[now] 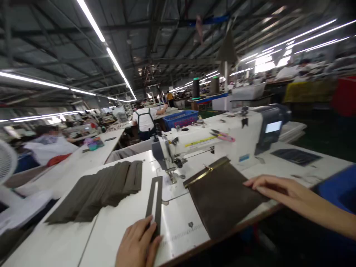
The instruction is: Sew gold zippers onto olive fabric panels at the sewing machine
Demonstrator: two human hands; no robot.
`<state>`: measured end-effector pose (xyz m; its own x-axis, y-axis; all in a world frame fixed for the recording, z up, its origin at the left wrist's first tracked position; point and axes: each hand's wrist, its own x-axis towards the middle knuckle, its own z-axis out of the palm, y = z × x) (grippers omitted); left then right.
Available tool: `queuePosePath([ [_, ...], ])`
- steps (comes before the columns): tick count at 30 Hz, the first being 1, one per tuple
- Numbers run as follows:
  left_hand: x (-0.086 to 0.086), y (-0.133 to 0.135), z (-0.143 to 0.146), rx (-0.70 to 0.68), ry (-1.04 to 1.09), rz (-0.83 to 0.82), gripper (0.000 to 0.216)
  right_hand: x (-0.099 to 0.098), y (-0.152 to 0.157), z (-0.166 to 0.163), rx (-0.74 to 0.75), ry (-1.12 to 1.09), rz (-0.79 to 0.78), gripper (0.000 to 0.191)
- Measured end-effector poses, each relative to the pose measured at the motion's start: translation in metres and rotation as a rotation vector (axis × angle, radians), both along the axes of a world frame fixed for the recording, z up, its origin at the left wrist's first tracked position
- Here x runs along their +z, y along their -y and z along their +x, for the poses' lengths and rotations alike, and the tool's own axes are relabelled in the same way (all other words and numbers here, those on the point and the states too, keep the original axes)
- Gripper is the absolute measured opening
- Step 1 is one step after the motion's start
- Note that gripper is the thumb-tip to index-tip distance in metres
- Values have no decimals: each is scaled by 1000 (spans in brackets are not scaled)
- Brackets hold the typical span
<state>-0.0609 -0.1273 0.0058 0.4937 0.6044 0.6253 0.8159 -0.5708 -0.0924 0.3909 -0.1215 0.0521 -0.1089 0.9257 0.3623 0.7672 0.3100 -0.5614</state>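
Note:
My left hand point(137, 243) rests flat on the near end of a narrow dark fabric strip with a long slot point(155, 200), fingers together and extended. My right hand point(274, 187) lies open with fingers stretched on the right edge of a dark brown fabric panel point(221, 196) that carries a gold zipper point(207, 170) along its far edge. Both pieces lie on the white table point(180, 226) just in front of the needle of a white sewing machine point(211, 142).
A fanned stack of dark fabric pieces point(102, 191) lies to the left. Pink snips point(224, 136) sit on the machine. Blue bin point(338, 189) at right. Other people work at tables to the left and behind; a blue basket point(180, 119) stands beyond.

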Motion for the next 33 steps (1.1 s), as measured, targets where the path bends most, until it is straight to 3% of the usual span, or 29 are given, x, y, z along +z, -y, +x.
queuePosePath([
  [1,5,4,5,6,17,-11,20,-13,-14,-5,73,51,-25,46],
  [3,12,7,18,-16,63,-48,21,-29,-40,-9,100,191,105,37],
  [5,18,2,37,-65,113,-89,22,-31,-62,-14,128,248,209,33],
  [9,26,-35,89,-155,107,-192,19,-23,-102,-47,300,217,140,30],
  [12,32,-68,127,-48,36,-376,9,-32,-126,-72,361,215,114,16],
  [15,35,-89,147,51,-28,-562,16,-48,-137,-79,364,214,103,6],
  [20,29,-89,144,29,43,-657,26,-58,-109,-75,367,210,154,18],
  [23,24,-81,135,-56,94,-568,31,-52,-77,-79,389,230,478,21],
  [26,23,-69,125,-193,49,-408,18,-46,-45,-80,386,302,794,25],
  [30,36,-50,119,-305,9,-205,8,-45,-23,-75,372,370,826,25],
  [33,58,-45,124,-272,-15,-279,12,-34,-30,-71,304,294,678,22],
])
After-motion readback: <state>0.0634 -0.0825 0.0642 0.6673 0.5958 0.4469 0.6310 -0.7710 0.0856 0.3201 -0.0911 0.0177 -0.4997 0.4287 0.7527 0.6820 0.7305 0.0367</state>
